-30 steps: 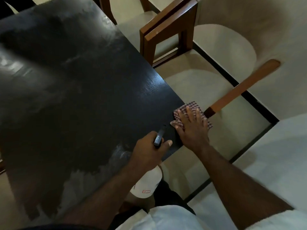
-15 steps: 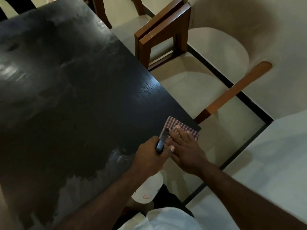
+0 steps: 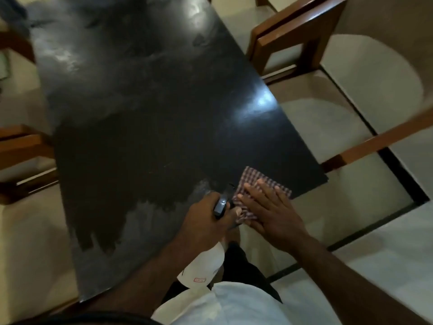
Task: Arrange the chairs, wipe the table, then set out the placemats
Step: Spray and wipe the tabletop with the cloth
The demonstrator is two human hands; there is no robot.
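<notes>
Checked cloth [image 3: 251,181] lies at the tabletop's [image 3: 152,113] near right corner, under the right hand [image 3: 269,207], fingers spread flat. Left hand [image 3: 206,221] is wrapped around the spray bottle [image 3: 203,266]. Cloth looks thin and limp, likely to bunch; palm pressure suits it.

I see a dark, glossy counter [image 3: 150,118] with pale smeared patches. On it, at about four o'clock beside its near right edge, a checked cloth [image 3: 251,178] lies flat, partly covered.
</notes>
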